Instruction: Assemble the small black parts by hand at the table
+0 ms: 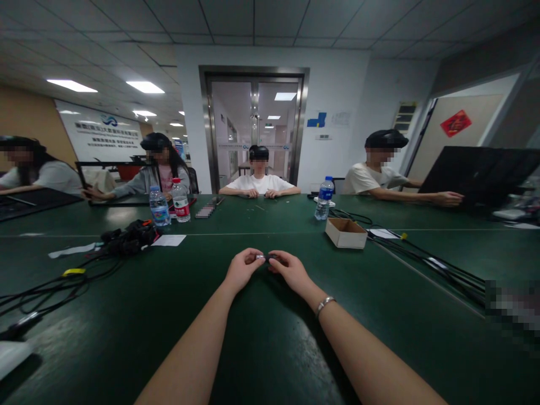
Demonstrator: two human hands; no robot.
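Note:
Both hands meet over the green table (pixel 261 315), a short way in front of me. My left hand (pixel 245 269) is closed in a pinch around a small shiny, silvery piece (pixel 260 257). Its exact kind is too small to tell. Facing it, my right hand (pixel 291 271) pinches a small dark piece (pixel 267 258), largely hidden by the fingers. The two pieces are very close together; I cannot tell whether they touch or are joined. A silver bracelet (pixel 324 305) circles my right wrist.
Beyond my right hand stands an open cardboard box (pixel 346 234), with a water bottle (pixel 324 198) behind it. Two more bottles (pixel 159 207) and a heap of black cables (pixel 129 239) are at left. Cables (pixel 430 261) run along the right. Several people sit around the table.

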